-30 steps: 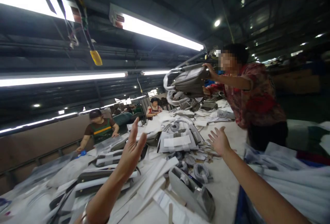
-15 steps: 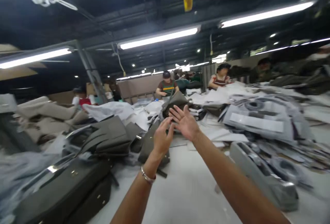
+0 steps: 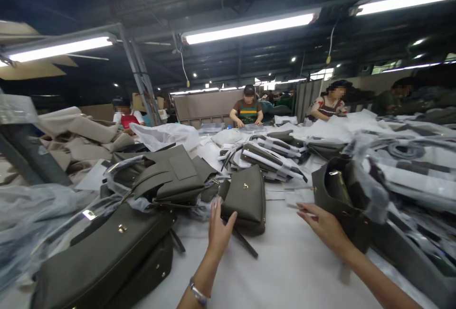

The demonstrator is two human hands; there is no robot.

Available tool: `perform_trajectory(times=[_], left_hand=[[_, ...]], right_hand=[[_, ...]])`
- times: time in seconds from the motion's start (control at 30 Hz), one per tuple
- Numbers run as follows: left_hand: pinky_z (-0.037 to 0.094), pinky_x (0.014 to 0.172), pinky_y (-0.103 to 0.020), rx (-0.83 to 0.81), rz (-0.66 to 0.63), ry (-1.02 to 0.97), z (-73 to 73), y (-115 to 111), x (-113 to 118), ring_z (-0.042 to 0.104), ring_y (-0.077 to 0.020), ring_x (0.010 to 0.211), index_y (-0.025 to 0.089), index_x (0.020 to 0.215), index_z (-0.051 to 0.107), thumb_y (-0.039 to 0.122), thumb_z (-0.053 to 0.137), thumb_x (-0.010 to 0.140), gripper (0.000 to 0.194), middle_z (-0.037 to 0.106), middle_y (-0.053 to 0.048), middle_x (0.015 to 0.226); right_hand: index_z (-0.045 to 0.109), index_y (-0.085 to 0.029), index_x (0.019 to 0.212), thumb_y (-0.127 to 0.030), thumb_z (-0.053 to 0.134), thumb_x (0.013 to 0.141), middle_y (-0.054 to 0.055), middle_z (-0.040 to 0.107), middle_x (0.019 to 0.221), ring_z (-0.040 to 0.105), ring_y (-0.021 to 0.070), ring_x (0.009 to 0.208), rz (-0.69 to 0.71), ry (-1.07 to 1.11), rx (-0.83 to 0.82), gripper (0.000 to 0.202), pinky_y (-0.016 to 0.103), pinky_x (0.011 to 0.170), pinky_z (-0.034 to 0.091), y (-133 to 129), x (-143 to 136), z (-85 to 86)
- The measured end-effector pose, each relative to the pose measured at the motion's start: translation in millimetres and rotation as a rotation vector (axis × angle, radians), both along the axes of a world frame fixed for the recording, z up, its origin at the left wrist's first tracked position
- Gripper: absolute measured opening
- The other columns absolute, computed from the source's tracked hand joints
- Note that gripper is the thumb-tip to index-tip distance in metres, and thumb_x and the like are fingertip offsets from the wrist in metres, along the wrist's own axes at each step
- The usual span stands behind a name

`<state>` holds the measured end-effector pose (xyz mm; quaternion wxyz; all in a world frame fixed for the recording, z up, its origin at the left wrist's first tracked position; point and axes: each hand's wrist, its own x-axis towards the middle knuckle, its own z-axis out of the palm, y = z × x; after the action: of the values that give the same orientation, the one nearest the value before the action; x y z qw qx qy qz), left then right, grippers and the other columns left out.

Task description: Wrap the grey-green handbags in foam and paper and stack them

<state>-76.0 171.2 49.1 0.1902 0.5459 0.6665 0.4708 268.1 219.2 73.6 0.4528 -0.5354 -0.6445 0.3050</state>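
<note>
My left hand (image 3: 220,230) is held over the white tabletop with thumb and fingers apart. Its fingertips come close to the lower left edge of a small olive-green handbag (image 3: 247,192) with a gold clasp; whether they touch it I cannot tell. On the right, my right hand (image 3: 326,227) has its fingers stretched out to the left, nothing visible in them. Beside it stands a dark olive bag (image 3: 322,190) with its top open and a zip showing inside. A larger olive handbag (image 3: 103,247) lies at the front left, partly in clear plastic.
More olive bags (image 3: 171,171) are heaped behind the left hand. Strips and wrapped parts (image 3: 270,154) are piled beyond. Plastic-covered pieces (image 3: 409,166) crowd the right side. Beige material (image 3: 78,133) is stacked at the left by a metal post. Co-workers (image 3: 248,109) sit across the table.
My hands, close together in the middle before, have moved apart and lower. The open-topped bag now stands beside my right hand. The view has turned slightly left.
</note>
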Motion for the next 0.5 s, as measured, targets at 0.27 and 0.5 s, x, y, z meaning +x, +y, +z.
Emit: perform_trajectory(times=[0.27, 0.5], left_hand=[[0.04, 0.11, -0.038, 0.03, 0.149, -0.245, 18.9, 28.1, 26.3, 0.051, -0.0281, 0.13, 0.014, 0.139, 0.047, 0.04, 0.07, 0.082, 0.067, 0.058, -0.016, 0.136], [0.049, 0.092, -0.038, 0.369, -0.025, -0.119, 76.4, -10.0, 100.4, 0.063, -0.0232, 0.094, 0.032, 0.09, 0.073, 0.024, 0.085, 0.066, 0.028, 0.07, -0.001, 0.09]], right_hand=[[0.017, -0.037, 0.156, -0.076, 0.055, 0.078, 0.01, 0.038, 0.156, 0.062, 0.0314, 0.12, 0.142, 0.522, -0.598, 0.095, 0.049, 0.096, 0.053, 10.9, -106.1, -9.5], [0.042, -0.03, 0.148, -0.067, 0.075, 0.05, 0.008, 0.042, 0.154, 0.042, 0.0452, 0.136, -0.015, 0.661, -0.473, 0.109, 0.056, 0.095, 0.056, -12.4, -92.8, -40.0]])
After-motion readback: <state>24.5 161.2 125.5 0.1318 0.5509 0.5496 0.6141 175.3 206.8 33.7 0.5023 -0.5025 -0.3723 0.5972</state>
